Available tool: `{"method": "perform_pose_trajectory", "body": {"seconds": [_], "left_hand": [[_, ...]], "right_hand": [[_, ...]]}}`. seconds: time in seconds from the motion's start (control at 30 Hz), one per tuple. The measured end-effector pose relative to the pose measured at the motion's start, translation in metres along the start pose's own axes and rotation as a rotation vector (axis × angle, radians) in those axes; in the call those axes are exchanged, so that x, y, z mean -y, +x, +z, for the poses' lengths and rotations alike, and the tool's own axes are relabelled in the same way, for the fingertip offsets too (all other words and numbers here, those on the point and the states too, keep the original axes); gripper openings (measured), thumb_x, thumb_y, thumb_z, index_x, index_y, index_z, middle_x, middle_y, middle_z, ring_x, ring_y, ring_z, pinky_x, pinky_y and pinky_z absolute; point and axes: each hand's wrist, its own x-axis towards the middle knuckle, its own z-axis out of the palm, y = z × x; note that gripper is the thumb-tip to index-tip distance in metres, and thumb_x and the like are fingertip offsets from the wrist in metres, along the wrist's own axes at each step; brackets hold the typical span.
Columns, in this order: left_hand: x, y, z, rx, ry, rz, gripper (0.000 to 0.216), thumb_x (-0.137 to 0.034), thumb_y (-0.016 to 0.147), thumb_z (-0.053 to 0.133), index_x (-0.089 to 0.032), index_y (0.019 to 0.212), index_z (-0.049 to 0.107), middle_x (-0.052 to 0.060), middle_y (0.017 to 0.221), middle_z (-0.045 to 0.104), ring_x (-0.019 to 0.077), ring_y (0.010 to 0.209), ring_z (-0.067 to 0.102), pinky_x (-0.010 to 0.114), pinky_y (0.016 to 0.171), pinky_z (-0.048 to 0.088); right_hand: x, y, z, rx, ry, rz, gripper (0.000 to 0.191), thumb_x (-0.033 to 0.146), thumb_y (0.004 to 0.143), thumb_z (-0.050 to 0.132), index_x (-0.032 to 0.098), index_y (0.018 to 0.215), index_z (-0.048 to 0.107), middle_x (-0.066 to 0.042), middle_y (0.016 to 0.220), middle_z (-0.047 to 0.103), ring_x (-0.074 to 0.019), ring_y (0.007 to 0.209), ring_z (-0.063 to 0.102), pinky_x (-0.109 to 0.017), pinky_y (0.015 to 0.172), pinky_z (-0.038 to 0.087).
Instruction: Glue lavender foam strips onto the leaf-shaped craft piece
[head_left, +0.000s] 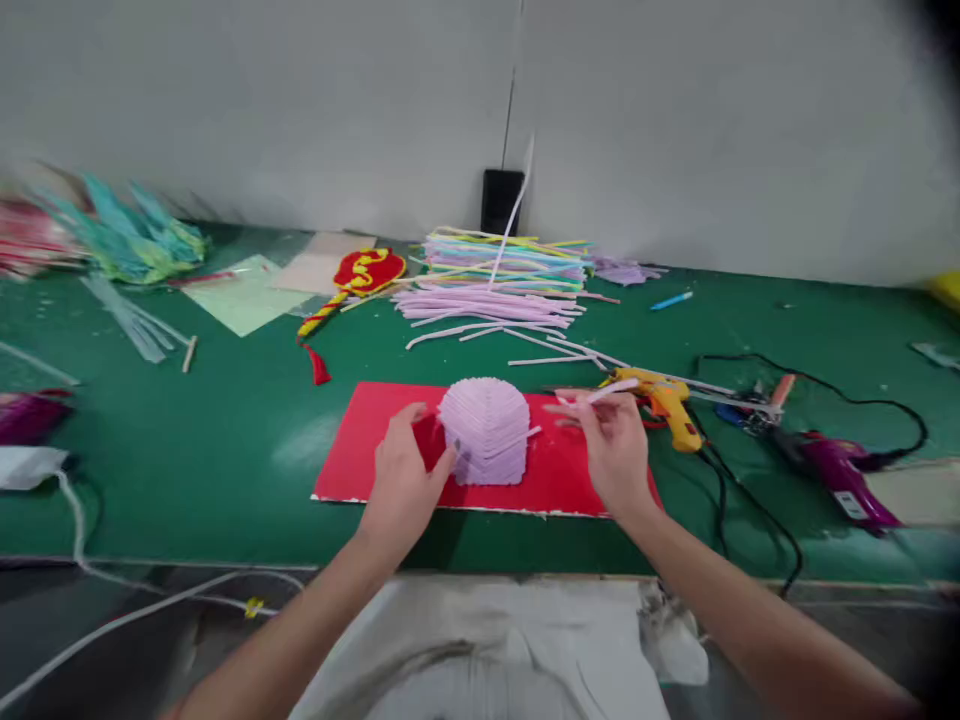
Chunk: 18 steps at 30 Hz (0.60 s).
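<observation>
A lilac pipe-cleaner piece (486, 430) with a rounded top and chevron rows lies on a red board (382, 425). One short strand end pokes out at its right side. My left hand (405, 465) grips the left edge of the piece, its thumb at the lower left and forefinger higher up. To the right, over the board, my right hand (615, 440) is closed on a lilac pipe cleaner (611, 391). Its fingertips are blurred, and whether they hold anything else I cannot tell. A yellow glue gun (671, 405) lies just beyond that hand.
Bundled pipe cleaners (491, 300) lie at the back, before a black box (501, 200). A red and yellow fan-shaped ornament (367, 272) is left of them. A purple glue gun (847, 480) with black cable lies right. Turquoise material (142, 240) sits far left; a blue pen (671, 300) back right.
</observation>
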Motion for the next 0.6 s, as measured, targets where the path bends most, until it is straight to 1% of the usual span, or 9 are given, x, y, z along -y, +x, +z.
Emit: {"method": "perform_pose_trajectory", "body": {"seconds": [0.1,0.2,0.3,0.4,0.53,0.6], "left_hand": [[0.007,-0.006,-0.001,0.030,0.148,0.155,0.061,-0.043,0.091,0.044,-0.011,0.140,0.027,0.020,0.142,0.042,0.0303,0.133,0.039,0.051,0.108,0.035],[0.012,-0.007,0.002,0.045,0.241,0.234,0.064,-0.046,0.094,0.034,-0.009,0.144,0.020,0.022,0.144,0.038,0.0310,0.136,0.034,0.052,0.109,0.032],[0.013,-0.002,0.007,0.046,0.281,0.261,0.065,-0.048,0.095,0.030,-0.009,0.146,0.018,0.021,0.145,0.039,0.0311,0.137,0.032,0.052,0.109,0.033],[0.013,0.002,0.009,0.056,0.311,0.262,0.065,-0.048,0.095,0.029,-0.008,0.145,0.019,0.021,0.146,0.037,0.0303,0.137,0.031,0.051,0.109,0.033],[0.011,0.003,0.009,0.065,0.343,0.262,0.066,-0.048,0.095,0.028,-0.005,0.144,0.023,0.022,0.146,0.036,0.0300,0.138,0.030,0.051,0.110,0.032],[0.010,0.003,0.010,0.056,0.342,0.262,0.065,-0.048,0.095,0.028,-0.006,0.144,0.022,0.021,0.146,0.036,0.0300,0.138,0.030,0.051,0.110,0.032]], "right_hand": [[-0.004,-0.010,-0.002,0.048,-0.090,-0.025,0.017,0.037,0.088,0.056,0.021,0.091,0.051,-0.010,0.112,0.068,-0.0192,0.104,0.065,-0.040,0.092,0.051],[-0.011,-0.009,-0.003,0.065,-0.106,0.000,0.017,0.038,0.088,0.055,0.021,0.090,0.051,-0.011,0.114,0.067,-0.0197,0.109,0.062,-0.041,0.094,0.049],[-0.020,0.001,-0.002,0.058,-0.073,0.028,0.019,0.039,0.088,0.054,0.021,0.087,0.048,-0.011,0.114,0.068,-0.0203,0.109,0.063,-0.044,0.096,0.048],[-0.025,0.012,0.000,0.060,-0.049,0.019,0.021,0.040,0.088,0.055,0.022,0.086,0.045,-0.011,0.112,0.068,-0.0207,0.107,0.064,-0.045,0.097,0.047],[-0.028,0.021,0.006,0.039,-0.052,0.003,0.022,0.040,0.088,0.055,0.021,0.085,0.044,-0.011,0.111,0.068,-0.0205,0.107,0.064,-0.044,0.095,0.048],[-0.027,0.022,0.009,0.001,-0.057,-0.001,0.022,0.040,0.088,0.055,0.021,0.086,0.044,-0.011,0.107,0.069,-0.0202,0.102,0.066,-0.043,0.091,0.052]]}}
